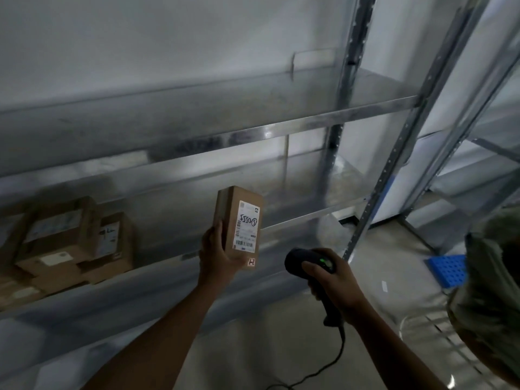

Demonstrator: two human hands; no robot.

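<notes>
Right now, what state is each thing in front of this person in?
small box: closed, held up, barcode label facing the camera.
left hand: grips the small box at its lower end.
scanner: green light lit, cord attached.
right hand: grips the scanner.
stacked boxes: closed, resting on the shelf.
blue perforated piece: lying on the floor.

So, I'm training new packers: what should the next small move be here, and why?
Probably tilt the scanner in the right hand up at the barcode low on the box: the left hand holds that face outward, and the scanner's head sits below and right of it.
</notes>
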